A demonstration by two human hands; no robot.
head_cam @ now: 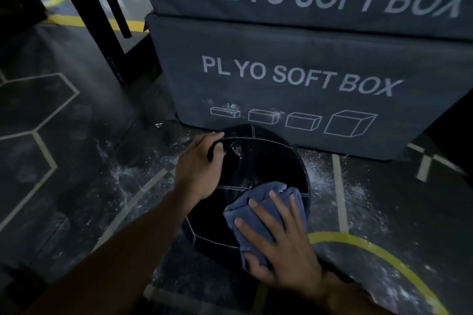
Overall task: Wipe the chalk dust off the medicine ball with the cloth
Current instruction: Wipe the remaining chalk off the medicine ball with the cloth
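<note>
A black medicine ball (258,161) with white stitched seams sits on the gym floor against a soft plyo box. White chalk smears show on its upper panel, near the left fingers. My left hand (198,169) grips the ball's upper left side, fingers curled over the edge. My right hand (279,240) lies flat with spread fingers on a crumpled blue cloth (256,210), pressing it against the ball's lower right front. The ball's underside and far side are hidden.
Two stacked dark plyo soft boxes (307,79) stand right behind the ball. Chalk dust is scattered on the floor (327,179) around it. A black metal rack leg (102,7) rises at the upper left. Yellow and pale lines mark the floor.
</note>
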